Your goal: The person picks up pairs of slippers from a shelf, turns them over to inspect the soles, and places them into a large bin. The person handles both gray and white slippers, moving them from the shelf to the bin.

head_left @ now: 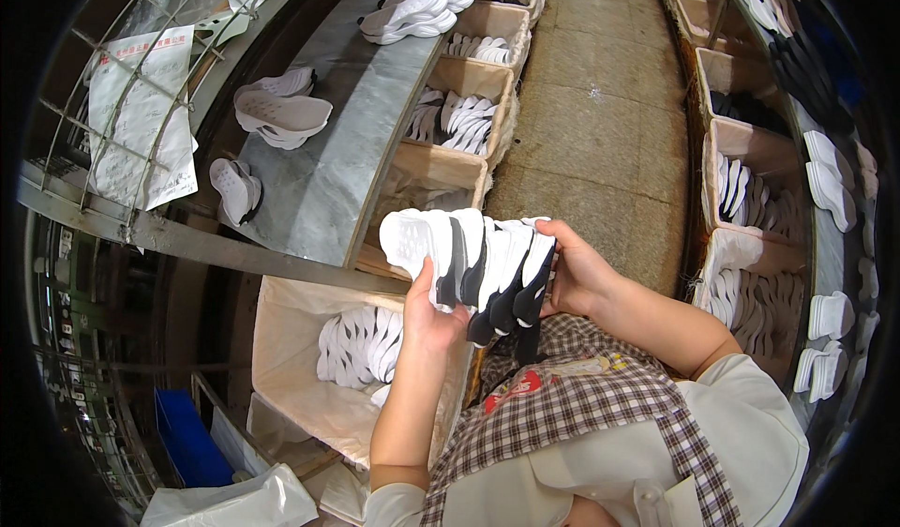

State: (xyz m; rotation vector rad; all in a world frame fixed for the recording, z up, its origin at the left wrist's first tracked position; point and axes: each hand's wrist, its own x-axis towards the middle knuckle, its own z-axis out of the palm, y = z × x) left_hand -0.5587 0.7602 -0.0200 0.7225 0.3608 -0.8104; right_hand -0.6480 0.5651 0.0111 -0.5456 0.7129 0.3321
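Observation:
Between my two hands is a row of shoe soles [469, 255], white, grey and black, pressed together side by side. My left hand [433, 311] grips the left end, its thumb lying up against a white sole. At the other end my right hand [577, 274] is closed around the outermost soles. Black parts hang below the white ones on the right half of the row. Just below and left of my left hand, a cloth-lined bin [300, 377] holds several white soles [361, 344] standing in rows.
A grey bench [319, 152] at the left carries stacked white soles [419, 11] and pale ones [281, 110]. Lined bins [487, 82] of soles line both sides of the tiled aisle [600, 114]. A wire grid [141, 77] holds a paper sheet [150, 119]. More soles [830, 316] lie on the right bench.

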